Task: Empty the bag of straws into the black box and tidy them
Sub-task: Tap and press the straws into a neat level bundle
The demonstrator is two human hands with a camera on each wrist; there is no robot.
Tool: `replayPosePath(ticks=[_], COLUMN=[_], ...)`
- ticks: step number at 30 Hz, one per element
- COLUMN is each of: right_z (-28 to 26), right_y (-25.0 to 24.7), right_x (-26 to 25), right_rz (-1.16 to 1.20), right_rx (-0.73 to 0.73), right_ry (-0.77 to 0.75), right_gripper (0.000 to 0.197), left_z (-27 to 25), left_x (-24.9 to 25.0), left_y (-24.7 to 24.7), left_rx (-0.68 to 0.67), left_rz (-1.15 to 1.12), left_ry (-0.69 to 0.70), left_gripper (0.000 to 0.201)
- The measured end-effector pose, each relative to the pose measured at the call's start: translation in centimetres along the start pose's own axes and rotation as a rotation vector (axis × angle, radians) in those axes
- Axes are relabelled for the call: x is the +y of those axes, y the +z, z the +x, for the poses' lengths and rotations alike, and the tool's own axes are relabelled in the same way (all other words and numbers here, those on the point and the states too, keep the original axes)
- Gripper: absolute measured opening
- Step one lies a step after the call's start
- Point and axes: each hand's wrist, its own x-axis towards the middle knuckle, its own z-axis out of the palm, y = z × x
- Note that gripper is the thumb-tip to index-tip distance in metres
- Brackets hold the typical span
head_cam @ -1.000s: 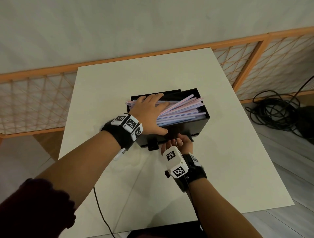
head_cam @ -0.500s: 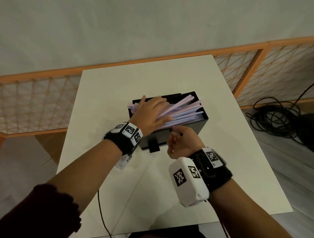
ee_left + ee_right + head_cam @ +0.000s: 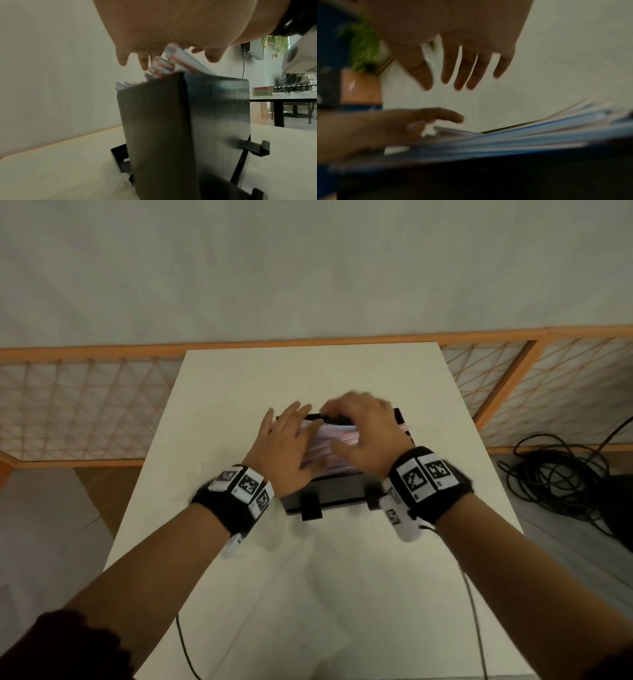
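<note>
A black box [image 3: 337, 491] stands in the middle of the white table [image 3: 308, 594], piled with pale pink, blue and white straws [image 3: 320, 445] that overhang its rims. My left hand [image 3: 284, 443] lies flat on the left part of the pile, fingers straight. My right hand [image 3: 358, 428] is blurred over the right part, its fingers spread and reaching toward the far rim. In the left wrist view the straw ends [image 3: 171, 62] jut out above the box corner [image 3: 181, 115] under my palm [image 3: 163, 29]. The right wrist view shows spread fingers [image 3: 464, 70] just above the straws [image 3: 530, 138].
An orange lattice fence [image 3: 85, 405] runs behind the table. A coil of black cable [image 3: 561, 477] lies on the floor to the right. Two black clips [image 3: 310, 510] jut from the box front. Bare table stretches in front of the box.
My right hand has left the box's front wall and risen over the straws on the right. The left hand stays on the pile. The head view has tilted up.
</note>
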Motion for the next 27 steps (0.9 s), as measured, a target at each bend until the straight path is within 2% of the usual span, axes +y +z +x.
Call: replayPosePath(ticks=[2, 5, 7, 10, 13, 16, 19, 20, 22, 27], right_z=[0.3, 1.0, 1.1, 1.1, 1.6, 1.9, 1.8, 1.9, 2.0, 2.4], right_y=[-0.3, -0.6, -0.3, 0.6, 1.3, 2.0, 2.2, 2.0, 1.8, 1.1], right_x=[1.5, 4.0, 5.0, 5.6, 5.8, 5.6, 5.7, 5.6, 5.3, 4.5], right_rz=[-0.191, -0.294, -0.333, -0.323, -0.41, -0.524, -0.506, -0.467, -0.4, -0.451], right_rx=[-0.304, -0.475, -0.545, -0.559, -0.576, -0.586, -0.59, -0.596, -0.606, -0.505], right_ry=[-0.045, 0.004, 0.057, 0.128, 0.136, 0.135, 0.151, 0.168, 0.18, 0.07], right_gripper=[0.064, 0.075, 0.078, 0.087, 0.088, 0.083, 0.08, 0.078, 0.074, 0.064], left_z=[-0.8, -1.1, -1.3, -1.8, -2.2, -1.7, -1.2, -1.1, -1.4, -0.7], left_x=[-0.7, -1.5, -0.7, 1.0, 0.6, 0.4, 0.6, 0.6, 1.0, 3.2], left_y=[0.4, 0.2, 0.3, 1.3, 2.1, 1.9, 0.4, 0.0, -0.1, 0.3], left_rx=[0.022, -0.005, -0.057, 0.0, 0.114, 0.278, 0.476, 0.505, 0.5, 0.568], left_rz=[-0.067, -0.444, -0.505, -0.322, -0.279, -0.546, -0.877, -0.97, -1.128, -1.282], left_ry=[-0.157, -0.412, -0.396, -0.273, -0.269, -0.324, -0.436, -0.503, -0.622, -0.675], left_gripper=[0.075, 0.063, 0.063, 0.078, 0.088, 0.081, 0.057, 0.049, 0.047, 0.049])
